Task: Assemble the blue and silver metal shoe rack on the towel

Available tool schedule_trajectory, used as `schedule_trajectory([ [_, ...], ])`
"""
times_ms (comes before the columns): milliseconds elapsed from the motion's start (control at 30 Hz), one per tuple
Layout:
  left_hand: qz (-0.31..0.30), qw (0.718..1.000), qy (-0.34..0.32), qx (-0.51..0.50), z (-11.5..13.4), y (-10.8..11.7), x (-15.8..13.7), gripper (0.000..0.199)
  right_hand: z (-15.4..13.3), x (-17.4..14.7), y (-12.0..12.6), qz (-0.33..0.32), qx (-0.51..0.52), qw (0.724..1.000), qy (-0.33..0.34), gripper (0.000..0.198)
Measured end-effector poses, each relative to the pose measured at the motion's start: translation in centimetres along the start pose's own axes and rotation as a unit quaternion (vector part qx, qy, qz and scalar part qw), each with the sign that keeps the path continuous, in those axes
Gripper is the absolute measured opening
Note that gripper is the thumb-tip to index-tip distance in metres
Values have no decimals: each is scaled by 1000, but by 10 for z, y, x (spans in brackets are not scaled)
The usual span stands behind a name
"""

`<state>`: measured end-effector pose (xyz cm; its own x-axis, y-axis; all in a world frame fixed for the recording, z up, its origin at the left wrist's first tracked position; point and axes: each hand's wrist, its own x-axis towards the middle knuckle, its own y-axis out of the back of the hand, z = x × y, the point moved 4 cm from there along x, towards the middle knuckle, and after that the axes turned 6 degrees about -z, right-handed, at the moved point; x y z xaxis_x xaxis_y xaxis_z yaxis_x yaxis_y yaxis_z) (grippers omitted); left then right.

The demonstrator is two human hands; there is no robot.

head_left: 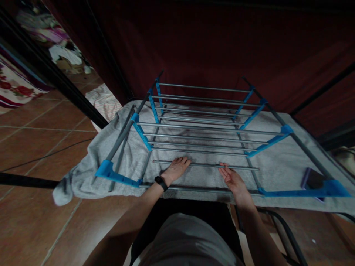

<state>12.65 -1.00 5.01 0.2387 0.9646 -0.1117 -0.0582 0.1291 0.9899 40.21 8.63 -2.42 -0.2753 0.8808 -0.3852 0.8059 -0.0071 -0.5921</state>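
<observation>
A loose metal rod (205, 165) lies crosswise inside the near end of a rack frame made of grey tubes and blue plastic brackets (142, 136). My left hand (177, 170), with a black band on the wrist, has its fingers curled over the rod left of its middle. Towards the other end, my right hand (232, 180) holds the same rod between thumb and fingertips, palm turned partly up. Several rods (210, 129) span the rack beyond my hands. Nearest my body runs a front bar (199, 189), which my forearms reach over.
The rack stands on a grey blanket (83, 177) spread over a raised surface. A dark phone (314, 183) rests by the right bracket. Behind hangs a dark red curtain (208, 44). Black metal posts (80, 103) flank the area; a cable (50, 153) crosses the tiled floor.
</observation>
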Motion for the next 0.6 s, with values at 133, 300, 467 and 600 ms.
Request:
schedule_trajectory([
  [133,5,1000,0,18,3,2,0,33,1,2,3,-3,4,1000,-2,17],
  [300,11,999,-3,44,9,6,-1,32,1,2,4,-6,-2,1000,1,17],
  [467,4,998,-8,63,13,9,-1,30,1,1,4,-9,3,1000,9,17],
  [600,8,998,-9,69,15,9,-1,32,1,2,3,-6,6,1000,5,17],
])
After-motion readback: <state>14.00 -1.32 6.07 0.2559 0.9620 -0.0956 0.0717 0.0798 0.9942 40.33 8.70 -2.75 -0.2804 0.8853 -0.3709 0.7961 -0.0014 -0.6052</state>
